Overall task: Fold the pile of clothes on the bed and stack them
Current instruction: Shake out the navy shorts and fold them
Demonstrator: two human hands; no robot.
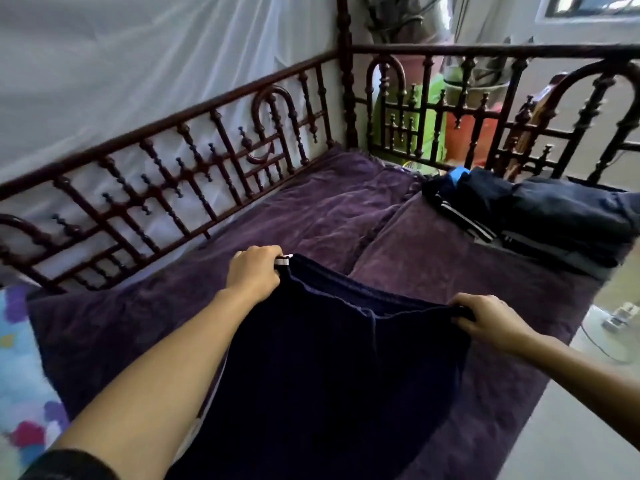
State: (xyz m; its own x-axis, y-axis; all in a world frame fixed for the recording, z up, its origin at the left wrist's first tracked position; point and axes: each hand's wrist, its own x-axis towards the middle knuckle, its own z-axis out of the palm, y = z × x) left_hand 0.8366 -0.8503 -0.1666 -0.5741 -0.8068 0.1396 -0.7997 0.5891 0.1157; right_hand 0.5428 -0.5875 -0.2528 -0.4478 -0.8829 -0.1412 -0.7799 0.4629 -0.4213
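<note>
A dark navy garment point(329, 368) with an elastic waistband hangs in front of me over the purple bed cover point(311, 209). My left hand point(254, 270) grips the waistband's left corner, where a white tag shows. My right hand point(485, 317) pinches the waistband's right corner. The band is stretched between both hands, and the cloth's lower part drops out of view. A stack of dark folded clothes point(540, 209) with a striped piece and a bit of blue lies at the bed's far right corner.
A dark red wooden railing point(194, 174) runs along the bed's left and far sides, with white netting behind it. A flowered sheet point(20, 368) shows at the lower left. The floor and a fan base point(616, 323) lie to the right of the bed.
</note>
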